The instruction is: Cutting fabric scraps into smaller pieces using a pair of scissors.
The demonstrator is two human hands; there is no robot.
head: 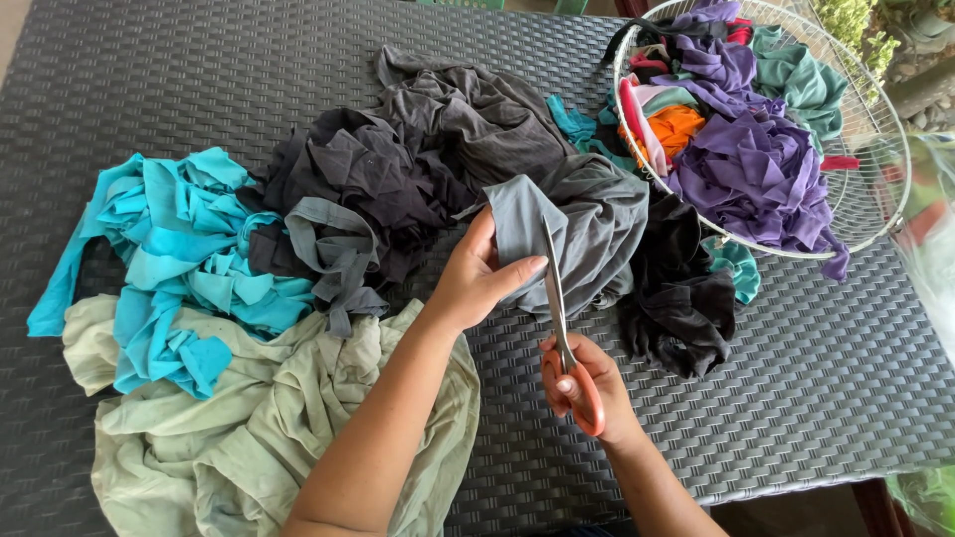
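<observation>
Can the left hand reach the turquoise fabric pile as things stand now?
Probably yes, but not freely. The left hand is pinching the grey cloth, so its grip is occupied. The turquoise fabric pile lies uncovered further left on the table, with only dark grey cloth between.

A dark grey woven wicker table [816,398] is lit by daylight; green foliage [856,25] is seen beyond it.

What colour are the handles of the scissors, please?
Orange, on the scissors in the right hand; head view.
</observation>
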